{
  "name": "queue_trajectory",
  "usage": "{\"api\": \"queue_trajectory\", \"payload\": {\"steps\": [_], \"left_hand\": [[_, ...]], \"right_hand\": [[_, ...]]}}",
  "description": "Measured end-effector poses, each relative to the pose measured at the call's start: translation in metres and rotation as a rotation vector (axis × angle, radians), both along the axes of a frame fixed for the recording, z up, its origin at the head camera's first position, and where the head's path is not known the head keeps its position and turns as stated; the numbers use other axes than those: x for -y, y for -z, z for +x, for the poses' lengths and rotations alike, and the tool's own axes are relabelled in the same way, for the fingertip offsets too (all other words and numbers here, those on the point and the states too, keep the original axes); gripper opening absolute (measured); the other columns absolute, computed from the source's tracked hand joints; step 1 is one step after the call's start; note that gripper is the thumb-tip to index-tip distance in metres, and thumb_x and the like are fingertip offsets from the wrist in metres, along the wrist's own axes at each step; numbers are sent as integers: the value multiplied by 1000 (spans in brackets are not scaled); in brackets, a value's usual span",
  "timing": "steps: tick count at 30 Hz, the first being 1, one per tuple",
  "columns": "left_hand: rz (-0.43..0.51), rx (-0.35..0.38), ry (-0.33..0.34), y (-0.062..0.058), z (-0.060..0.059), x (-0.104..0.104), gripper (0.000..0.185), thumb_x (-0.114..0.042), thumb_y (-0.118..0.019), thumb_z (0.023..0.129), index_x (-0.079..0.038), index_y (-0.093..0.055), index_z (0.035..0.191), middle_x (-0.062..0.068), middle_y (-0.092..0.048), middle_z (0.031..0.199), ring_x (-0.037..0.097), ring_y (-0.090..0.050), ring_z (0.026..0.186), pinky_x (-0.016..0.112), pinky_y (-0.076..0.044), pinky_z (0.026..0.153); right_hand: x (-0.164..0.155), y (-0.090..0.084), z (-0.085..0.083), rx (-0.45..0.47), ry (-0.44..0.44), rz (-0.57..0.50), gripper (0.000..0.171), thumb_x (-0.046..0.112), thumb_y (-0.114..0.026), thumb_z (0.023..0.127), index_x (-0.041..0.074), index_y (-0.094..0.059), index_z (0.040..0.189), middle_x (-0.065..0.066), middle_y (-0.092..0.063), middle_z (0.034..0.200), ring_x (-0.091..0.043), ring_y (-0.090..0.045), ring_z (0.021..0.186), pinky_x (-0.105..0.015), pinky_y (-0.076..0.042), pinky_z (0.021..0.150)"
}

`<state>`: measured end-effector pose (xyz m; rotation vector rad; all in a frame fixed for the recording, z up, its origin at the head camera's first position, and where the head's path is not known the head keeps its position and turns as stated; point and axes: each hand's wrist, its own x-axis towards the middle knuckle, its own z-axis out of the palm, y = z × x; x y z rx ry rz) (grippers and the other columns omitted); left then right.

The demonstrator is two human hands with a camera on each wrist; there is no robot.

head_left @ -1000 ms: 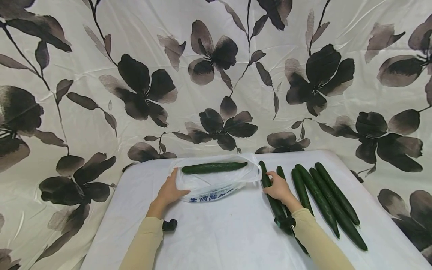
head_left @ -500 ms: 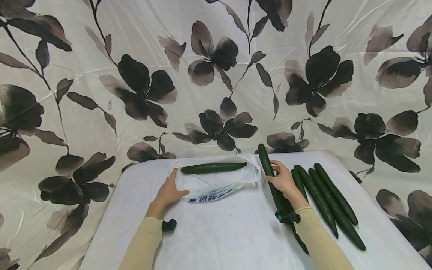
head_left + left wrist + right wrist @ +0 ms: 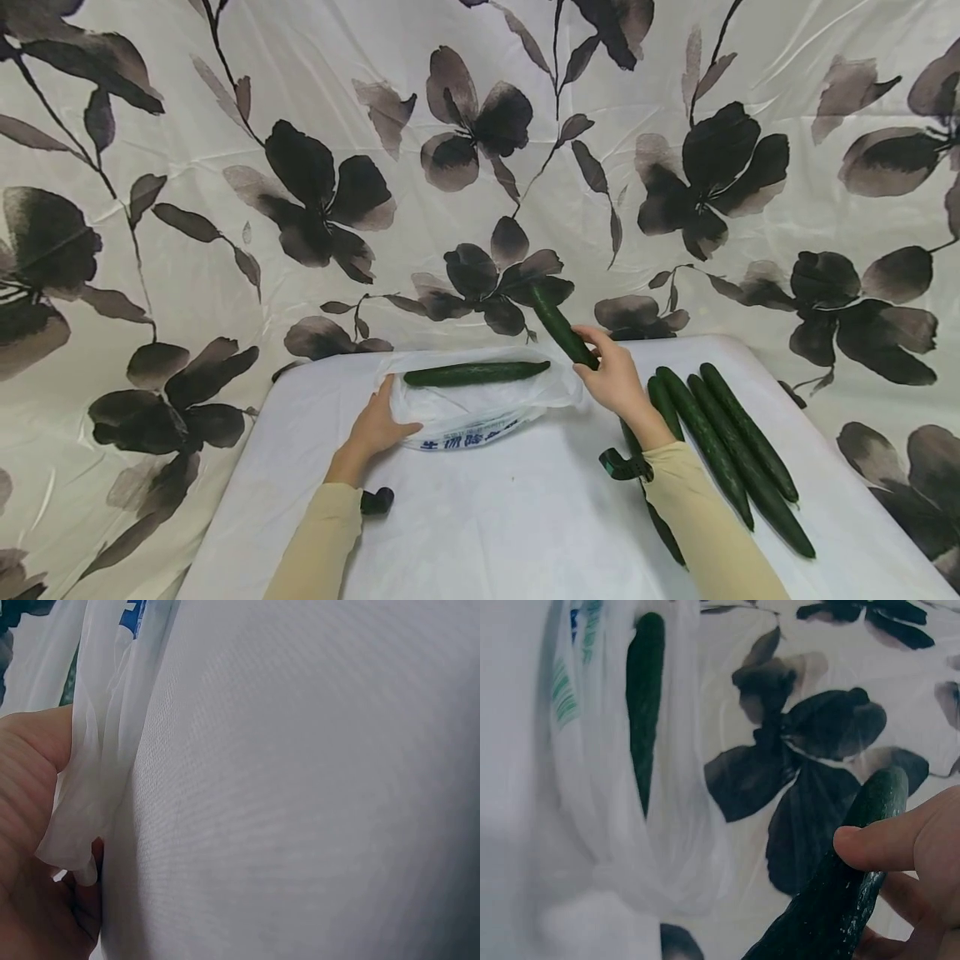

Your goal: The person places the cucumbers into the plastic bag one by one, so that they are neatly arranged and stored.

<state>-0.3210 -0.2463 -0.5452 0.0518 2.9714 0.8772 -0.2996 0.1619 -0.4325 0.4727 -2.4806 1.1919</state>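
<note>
R hand [image 3: 617, 382] grips raised cucumber [image 3: 561, 331].

A: Left hand [image 3: 377, 429] position?
B: Forearm extended forward, palm down, fingers pinching thin material at the thumb.
A: Right hand [image 3: 617, 379]?
B: Raised, wrist angled left, fingers and thumb curled in a grip.

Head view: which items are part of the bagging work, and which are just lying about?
In the job:
- right hand, grip on a raised cucumber
- left hand, holding the plastic bag
- cucumber in the bag
- row of cucumbers on the table

Lying about:
- floral backdrop cloth
</note>
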Motion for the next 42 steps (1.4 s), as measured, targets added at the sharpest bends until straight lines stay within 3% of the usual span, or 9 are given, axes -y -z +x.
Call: {"api": "queue_trajectory", "payload": {"steps": [4, 11, 18, 27, 32, 42], "left_hand": [[-1, 1, 1, 0, 0, 0, 116, -45, -79, 78, -5, -3, 155, 34, -20, 152, 54, -26, 134, 64, -26, 105], [16, -10, 8, -2, 0, -1, 116, -43, -80, 77, -4, -4, 155, 34, -21, 151, 54, -27, 134, 63, -27, 105], [28, -3, 0, 1, 2, 1, 116, -43, -80, 77, -5, -4, 155, 33, -21, 152, 53, -25, 135, 63, -26, 106], [45, -2, 0, -1, 1, 1, 117, -42, -81, 77, -5, -3, 155, 32, -20, 153, 52, -22, 137, 62, -25, 107], [58, -8, 2, -1, -2, 0, 117, -42, -82, 76, -3, -4, 155, 32, -22, 152, 52, -24, 136, 62, -26, 107], [66, -10, -10, 2, -2, 3, 117, -41, -83, 74, -1, -7, 153, 33, -26, 150, 53, -27, 135, 61, -29, 105]], "right_hand": [[13, -10, -3, -11, -65, -11, 59, -7, -72, 83, 9, -54, 136, -16, -62, 123, -35, -61, 102, -48, -51, 80], [35, -20, -11, 24, -166, -37, 53, -6, -72, 84, 8, -57, 133, -13, -59, 131, -32, -59, 110, -45, -49, 86], [60, -22, -21, 42, -254, 33, 49, -4, -71, 85, 12, -60, 130, -7, -60, 129, -27, -57, 114, -43, -47, 92], [97, -15, -39, 13, -342, 157, 49, -6, -73, 83, 14, -64, 127, -5, -62, 126, -27, -55, 111, -44, -43, 97], [115, -11, -49, 61, -357, 218, 50, -5, -72, 83, 19, -65, 126, -2, -61, 128, -26, -54, 114, -44, -42, 97], [148, -5, -54, 101, -430, 235, 50, -5, -70, 85, 19, -64, 128, 0, -59, 133, -20, -53, 123, -35, -47, 94]]}}
